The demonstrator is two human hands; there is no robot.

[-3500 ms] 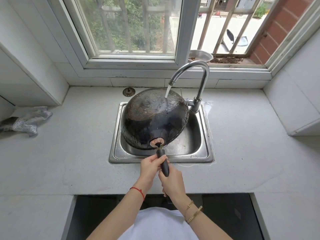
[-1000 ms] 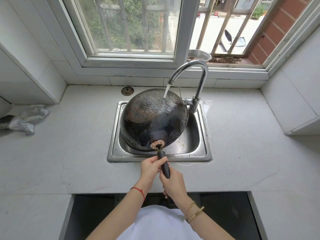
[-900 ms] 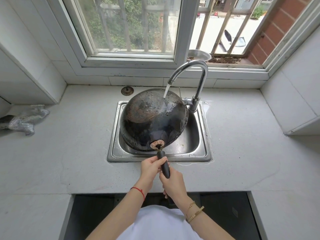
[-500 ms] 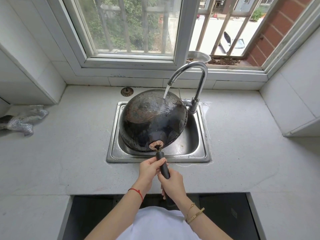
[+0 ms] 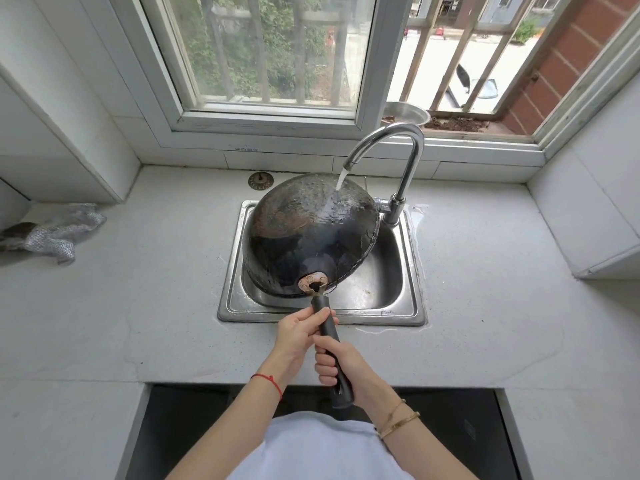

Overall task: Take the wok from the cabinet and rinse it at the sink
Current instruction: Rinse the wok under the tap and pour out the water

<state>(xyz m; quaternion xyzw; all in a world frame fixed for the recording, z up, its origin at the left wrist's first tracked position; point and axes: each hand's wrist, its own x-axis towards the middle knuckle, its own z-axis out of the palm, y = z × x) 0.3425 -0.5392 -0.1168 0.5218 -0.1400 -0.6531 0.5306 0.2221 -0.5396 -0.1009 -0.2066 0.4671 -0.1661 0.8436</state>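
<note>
A blackened, rust-stained wok [image 5: 308, 233] is held upside down over the steel sink [image 5: 405, 306], its round bottom facing up and tilted to the right. Water runs from the curved chrome faucet [image 5: 398, 147] onto the wok's far upper side. My left hand [image 5: 301, 332] grips the dark handle [image 5: 327, 323] close to the wok. My right hand [image 5: 341, 363] grips the same handle lower down, nearer my body. The wok's inside is hidden.
The sink is set in a pale stone counter [image 5: 138, 306]. A crumpled silvery cloth [image 5: 60, 232] lies at the far left and a round drain strainer [image 5: 260, 180] sits behind the sink. A metal bowl [image 5: 405, 114] rests on the window sill. White cabinets flank both sides.
The wok has stayed bottom-up under the running water, shifting only slightly; both hands keep their hold on the handle.
</note>
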